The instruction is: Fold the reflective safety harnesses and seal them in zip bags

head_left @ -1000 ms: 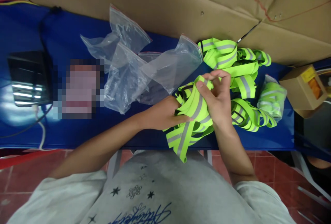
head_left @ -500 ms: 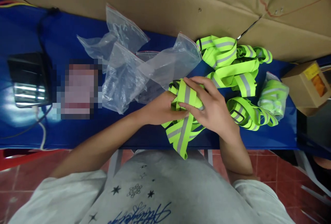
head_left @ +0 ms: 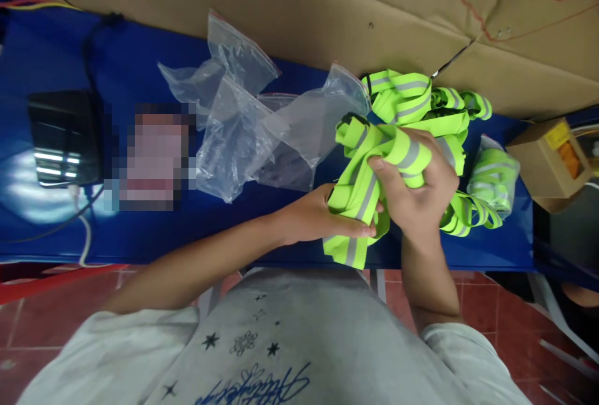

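Green strap bundle (head_left: 358,190), in hand

Blue table (head_left: 150,230) beneath. Clear zip bags (head_left: 234,133), ten o'clock of bundle. Left hand (head_left: 318,221) pinching its lower folds; right hand (head_left: 418,193) clasped around upper loops. Brown box (head_left: 537,166), three o'clock: orange patch (head_left: 570,159), contents unclear to me. Smaller bag (head_left: 488,144) beside it: green webbing (head_left: 492,186) inside.

No words or numbers can be read. Dark blue slanting script (head_left: 259,385) stands on the front of the light grey cloth shirt (head_left: 322,324), beyond the near edge of the blue surface (head_left: 496,249); its letters cannot be made out. Black printed stars (head_left: 210,341) and a black outlined snowflake (head_left: 244,343) lie between script and edge. Near the surface's right edge, a small brown cardboard box (head_left: 533,158) bears a yellow label (head_left: 555,135), too small to read.
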Motion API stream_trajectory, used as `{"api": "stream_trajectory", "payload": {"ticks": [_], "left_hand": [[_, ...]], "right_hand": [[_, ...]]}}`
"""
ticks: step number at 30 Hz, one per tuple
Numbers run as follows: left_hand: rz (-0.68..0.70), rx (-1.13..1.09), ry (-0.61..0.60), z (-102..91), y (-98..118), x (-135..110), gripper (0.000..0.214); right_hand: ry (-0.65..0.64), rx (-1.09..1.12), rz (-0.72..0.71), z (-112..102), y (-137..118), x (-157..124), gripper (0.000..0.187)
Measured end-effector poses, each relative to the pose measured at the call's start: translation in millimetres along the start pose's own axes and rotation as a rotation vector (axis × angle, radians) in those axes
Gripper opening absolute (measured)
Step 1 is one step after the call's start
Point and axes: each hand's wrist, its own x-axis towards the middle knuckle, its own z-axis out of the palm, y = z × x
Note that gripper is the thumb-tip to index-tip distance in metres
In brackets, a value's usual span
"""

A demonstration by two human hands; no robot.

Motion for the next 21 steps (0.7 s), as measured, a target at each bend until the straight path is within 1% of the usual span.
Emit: {"api": "stream_trajectory", "payload": {"ticks": [1,3,4,6,7,8,9,10,12,13,14,15,18,20,21], "left_hand": [[0.005,0.074,-0.004,-3.8,1,-1,0.032],[0.023,0.229,-0.001,-12.3,2,-2,0.037],[0.033,0.294,-0.016,-16.3,3,-2,0.038],[0.073,0.389,-0.055,-22.3,2,-3,0.038],[0.112,0.422,-0.061,-24.1,2,-4,0.037],[0.155,0.447,-0.057,-25.0,2,-4,0.037],[0.192,0.467,-0.048,-25.4,2,-4,0.037],[0.215,0.483,-0.037,-25.3,3,-4,0.038],[0.230,0.501,-0.003,-24.6,4,-4,0.040],[0.232,0.508,0.018,-24.1,4,-3,0.041],[0.238,0.513,0.042,-23.5,5,-3,0.040],[0.247,0.512,0.070,-22.9,5,-2,0.038],[0.263,0.468,0.145,-20.7,8,-3,0.034],[0.259,0.430,0.188,-20.1,10,-3,0.036],[0.261,0.418,0.207,-20.4,11,-3,0.039]], "right_hand": [[0.024,0.065,0.068,0,2,0,0.022],[-0.001,0.204,0.224,2,8,1,0.021],[-0.046,0.279,0.292,3,11,1,0.023],[-0.178,0.396,0.402,6,15,1,0.027],[-0.234,0.416,0.438,8,16,1,0.029],[-0.259,0.406,0.453,9,16,1,0.030],[-0.250,0.373,0.442,11,16,0,0.030],[-0.206,0.328,0.404,13,14,-1,0.030],[-0.076,0.229,0.281,17,9,-2,0.025],[-0.036,0.183,0.216,18,7,-2,0.021],[-0.032,0.144,0.159,19,5,-3,0.017],[-0.061,0.111,0.116,18,4,-2,0.015],[-0.248,0.070,0.025,12,5,0,0.032],[-0.378,0.071,-0.052,7,10,1,0.051],[-0.434,0.060,-0.086,5,12,1,0.066]]}}
